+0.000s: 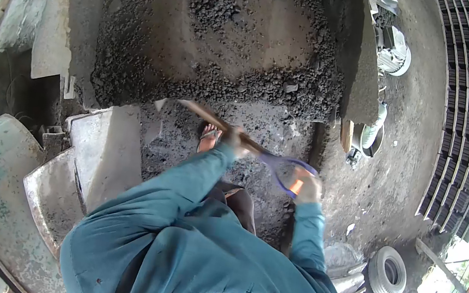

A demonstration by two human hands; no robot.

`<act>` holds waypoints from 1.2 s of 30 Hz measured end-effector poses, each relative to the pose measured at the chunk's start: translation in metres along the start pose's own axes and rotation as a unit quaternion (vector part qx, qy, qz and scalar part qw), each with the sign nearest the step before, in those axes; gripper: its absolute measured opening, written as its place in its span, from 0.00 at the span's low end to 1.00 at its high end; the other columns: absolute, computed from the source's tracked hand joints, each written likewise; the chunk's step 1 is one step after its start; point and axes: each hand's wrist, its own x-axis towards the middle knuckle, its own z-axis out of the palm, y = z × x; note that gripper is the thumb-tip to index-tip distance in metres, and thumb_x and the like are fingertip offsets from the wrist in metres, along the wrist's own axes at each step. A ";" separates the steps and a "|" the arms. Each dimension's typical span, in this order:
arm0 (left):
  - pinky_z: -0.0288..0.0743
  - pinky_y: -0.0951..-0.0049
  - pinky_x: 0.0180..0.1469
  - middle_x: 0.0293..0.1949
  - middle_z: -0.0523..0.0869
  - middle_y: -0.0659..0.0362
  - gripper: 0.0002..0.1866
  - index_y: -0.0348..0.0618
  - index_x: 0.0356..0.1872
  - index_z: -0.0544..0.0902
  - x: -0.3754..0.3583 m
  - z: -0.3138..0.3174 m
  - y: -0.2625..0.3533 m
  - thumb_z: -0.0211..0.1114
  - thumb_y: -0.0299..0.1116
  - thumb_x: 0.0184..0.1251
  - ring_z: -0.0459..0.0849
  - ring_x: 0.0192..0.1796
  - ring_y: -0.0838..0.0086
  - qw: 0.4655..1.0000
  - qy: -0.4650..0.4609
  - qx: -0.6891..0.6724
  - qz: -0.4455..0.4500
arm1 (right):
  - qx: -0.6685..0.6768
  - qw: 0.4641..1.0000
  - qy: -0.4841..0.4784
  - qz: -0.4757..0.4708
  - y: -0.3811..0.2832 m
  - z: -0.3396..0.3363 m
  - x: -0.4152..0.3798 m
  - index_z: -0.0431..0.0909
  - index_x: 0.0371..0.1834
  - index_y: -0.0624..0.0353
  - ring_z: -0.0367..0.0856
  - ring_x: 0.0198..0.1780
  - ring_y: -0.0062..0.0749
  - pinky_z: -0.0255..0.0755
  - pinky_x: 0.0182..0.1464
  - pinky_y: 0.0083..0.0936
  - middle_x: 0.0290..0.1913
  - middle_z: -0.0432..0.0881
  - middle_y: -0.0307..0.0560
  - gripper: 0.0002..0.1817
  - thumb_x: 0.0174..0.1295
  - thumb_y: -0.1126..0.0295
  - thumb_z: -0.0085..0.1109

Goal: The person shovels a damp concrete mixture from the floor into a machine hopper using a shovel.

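My left hand [237,142] is wrapped round the wooden shaft of a shovel [208,115], partway along it. At the shaft's right end, my right hand [308,187] grips the blue-purple D-shaped handle [280,168], with something orange showing at the fingers. Both hands are a little blurred by motion. The shaft slants up and left towards the near edge of a heap of dark, crumbly lumps [220,10]. The shovel's blade cannot be made out clearly. A sandalled foot [209,136] shows just below the shaft.
Low walls [368,57] flank the heap. Worn metal sheets [106,153] lean at the left. To the right are a motor [394,52], a tyre [387,273] and long stacked rows of dark pieces [468,123]. Loose crumbs cover the floor.
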 end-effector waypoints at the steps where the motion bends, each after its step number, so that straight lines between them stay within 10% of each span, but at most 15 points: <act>1: 0.81 0.54 0.39 0.31 0.77 0.53 0.10 0.44 0.39 0.71 -0.001 -0.019 0.031 0.52 0.39 0.74 0.79 0.30 0.61 0.993 -0.024 0.083 0.075 | 0.006 0.998 -0.037 -0.046 0.017 0.036 0.005 0.84 0.38 0.62 0.85 0.37 0.29 0.77 0.42 0.25 0.33 0.86 0.44 0.08 0.54 0.78 0.63; 5: 0.83 0.41 0.43 0.25 0.74 0.54 0.18 0.43 0.26 0.71 0.068 -0.055 0.140 0.48 0.43 0.76 0.78 0.29 0.61 0.993 -0.024 -0.041 0.109 | -0.279 0.959 -0.044 -0.019 -0.002 0.187 0.009 0.82 0.42 0.62 0.80 0.27 0.29 0.71 0.27 0.29 0.30 0.83 0.44 0.15 0.58 0.64 0.71; 7: 0.82 0.41 0.46 0.32 0.75 0.52 0.09 0.48 0.35 0.71 0.083 -0.035 0.147 0.54 0.40 0.73 0.79 0.35 0.60 0.995 -0.078 -0.064 0.029 | -0.268 0.946 -0.033 -0.182 0.040 0.178 0.065 0.81 0.42 0.62 0.81 0.27 0.29 0.72 0.27 0.27 0.30 0.83 0.44 0.10 0.59 0.73 0.68; 8: 0.82 0.43 0.46 0.35 0.75 0.53 0.08 0.48 0.38 0.71 0.096 -0.026 0.127 0.56 0.39 0.73 0.79 0.37 0.60 0.995 -0.065 -0.047 0.054 | -0.083 0.995 -0.046 -0.027 0.001 0.179 0.036 0.81 0.42 0.62 0.81 0.27 0.29 0.72 0.27 0.26 0.30 0.83 0.43 0.09 0.58 0.78 0.67; 10: 0.83 0.46 0.46 0.40 0.76 0.54 0.10 0.47 0.45 0.70 0.119 -0.005 0.080 0.59 0.38 0.71 0.80 0.40 0.60 0.991 -0.032 -0.025 0.126 | -0.107 0.992 -0.013 -0.069 -0.014 0.139 0.047 0.80 0.41 0.62 0.82 0.30 0.28 0.73 0.28 0.24 0.31 0.84 0.43 0.11 0.57 0.84 0.65; 14: 0.85 0.59 0.37 0.39 0.77 0.53 0.07 0.44 0.43 0.72 0.039 0.083 -0.003 0.59 0.33 0.72 0.81 0.35 0.65 0.993 0.095 -0.042 -0.051 | -0.047 0.989 0.003 -0.140 -0.062 0.063 0.011 0.77 0.42 0.64 0.80 0.23 0.28 0.70 0.20 0.24 0.28 0.82 0.46 0.08 0.60 0.81 0.64; 20: 0.85 0.61 0.35 0.22 0.78 0.56 0.08 0.39 0.34 0.75 0.036 0.057 -0.081 0.56 0.32 0.73 0.81 0.27 0.68 0.990 -0.100 -0.018 -0.095 | -0.080 0.981 -0.013 -0.177 -0.077 -0.006 -0.090 0.78 0.47 0.68 0.83 0.27 0.27 0.74 0.23 0.24 0.37 0.85 0.48 0.11 0.63 0.78 0.65; 25: 0.79 0.56 0.43 0.21 0.76 0.54 0.15 0.41 0.29 0.72 -0.066 -0.039 -0.084 0.51 0.43 0.68 0.79 0.29 0.63 0.979 -0.145 0.124 -0.067 | -0.207 0.876 -0.199 -0.389 0.018 -0.072 -0.173 0.80 0.57 0.66 0.87 0.43 0.39 0.80 0.46 0.35 0.40 0.88 0.47 0.38 0.61 0.39 0.67; 27: 0.76 0.59 0.43 0.25 0.77 0.55 0.18 0.41 0.31 0.73 -0.036 -0.096 -0.047 0.51 0.47 0.68 0.77 0.31 0.64 0.975 -0.148 0.154 -0.054 | -0.346 0.800 -0.216 -0.440 0.064 -0.101 -0.196 0.86 0.41 0.60 0.86 0.39 0.43 0.77 0.43 0.39 0.30 0.85 0.48 0.25 0.64 0.45 0.65; 28: 0.73 0.56 0.40 0.27 0.77 0.57 0.16 0.44 0.31 0.73 -0.036 -0.099 -0.042 0.52 0.47 0.69 0.74 0.29 0.65 0.997 0.015 0.063 -0.033 | -0.344 0.744 -0.215 -0.531 0.106 -0.117 -0.194 0.87 0.36 0.58 0.85 0.38 0.45 0.76 0.41 0.40 0.28 0.84 0.48 0.22 0.64 0.47 0.65; 30: 0.73 0.54 0.35 0.24 0.75 0.60 0.15 0.48 0.31 0.73 -0.053 -0.122 -0.087 0.52 0.48 0.70 0.73 0.26 0.66 0.928 0.051 0.342 0.139 | -0.311 0.769 -0.113 -0.547 0.149 -0.131 -0.225 0.84 0.26 0.57 0.84 0.38 0.48 0.77 0.42 0.40 0.30 0.84 0.47 0.16 0.65 0.56 0.65; 31: 0.73 0.54 0.34 0.23 0.74 0.60 0.15 0.48 0.30 0.72 -0.038 -0.146 -0.107 0.52 0.47 0.71 0.72 0.26 0.66 0.937 0.061 0.324 0.112 | -0.314 0.734 -0.014 -0.601 0.176 -0.149 -0.225 0.83 0.35 0.61 0.86 0.38 0.43 0.79 0.43 0.34 0.33 0.84 0.49 0.08 0.63 0.68 0.64; 33: 0.72 0.54 0.32 0.21 0.72 0.61 0.14 0.50 0.30 0.71 0.002 -0.194 -0.144 0.52 0.46 0.71 0.70 0.24 0.66 0.953 0.080 0.288 0.060 | -0.169 0.934 0.143 -0.281 0.240 -0.188 -0.244 0.80 0.46 0.63 0.86 0.38 0.40 0.80 0.44 0.32 0.34 0.84 0.49 0.12 0.59 0.74 0.62; 36: 0.70 0.56 0.29 0.17 0.69 0.61 0.18 0.52 0.22 0.68 -0.016 -0.245 -0.239 0.55 0.48 0.69 0.68 0.19 0.65 0.971 0.034 0.231 -0.041 | 0.255 0.953 0.165 -0.014 0.349 -0.246 -0.272 0.71 0.62 0.66 0.85 0.36 0.32 0.80 0.39 0.27 0.35 0.83 0.48 0.27 0.55 0.81 0.57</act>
